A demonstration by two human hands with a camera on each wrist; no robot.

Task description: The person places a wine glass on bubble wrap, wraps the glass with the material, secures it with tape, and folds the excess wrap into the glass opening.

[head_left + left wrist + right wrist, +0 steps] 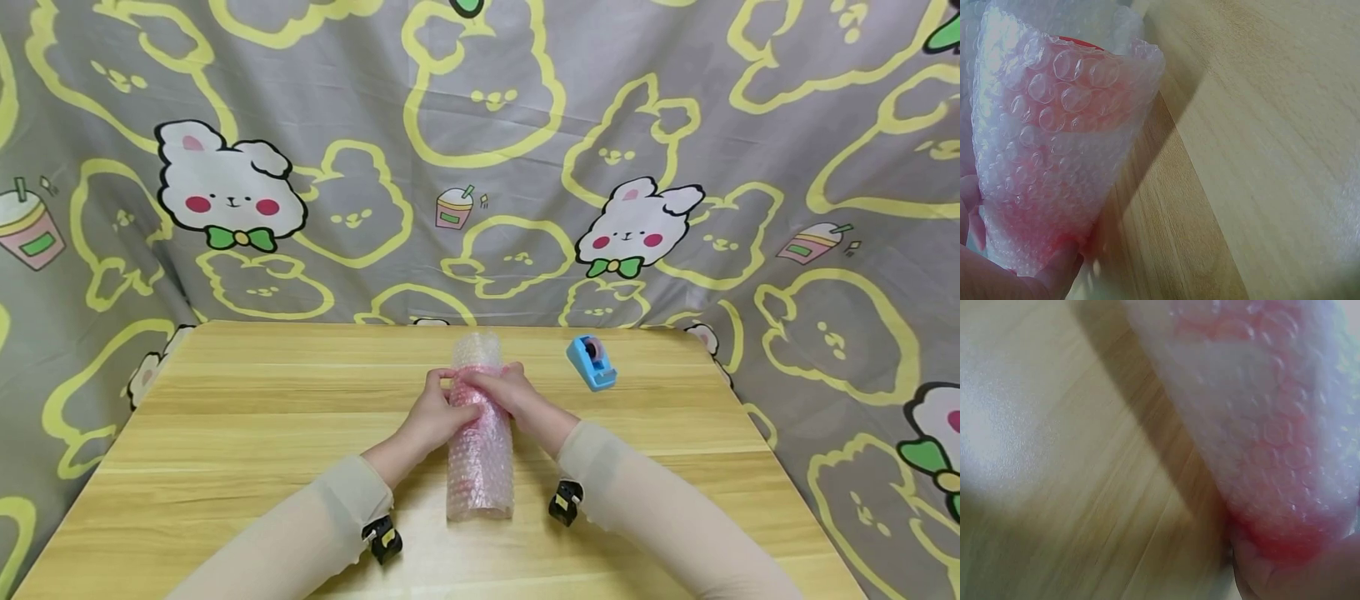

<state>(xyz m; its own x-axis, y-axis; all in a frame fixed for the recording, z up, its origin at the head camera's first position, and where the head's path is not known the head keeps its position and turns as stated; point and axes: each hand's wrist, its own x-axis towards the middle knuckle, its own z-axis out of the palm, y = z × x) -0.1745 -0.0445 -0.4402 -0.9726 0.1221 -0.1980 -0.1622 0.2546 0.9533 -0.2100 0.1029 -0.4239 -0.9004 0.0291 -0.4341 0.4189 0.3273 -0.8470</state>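
A bubble-wrap roll (483,467) lies lengthwise on the table, with pink and red showing through from something inside. In the left wrist view a red rim peeks out at the open end of the bubble-wrap roll (1054,150); what the wrapped thing is stays hidden. My left hand (437,414) grips the roll from the left side, thumb on top. From the right, my right hand (517,392) holds it a little farther up, its thumb laid across the top. The right wrist view shows the fingers (1260,572) against the wrap's red part.
A blue tape dispenser (592,364) with a roll of tape stands at the back right of the wooden table (262,433). Behind and at both sides hangs a grey patterned curtain (360,100). Black wrist cameras sit under both sleeves.
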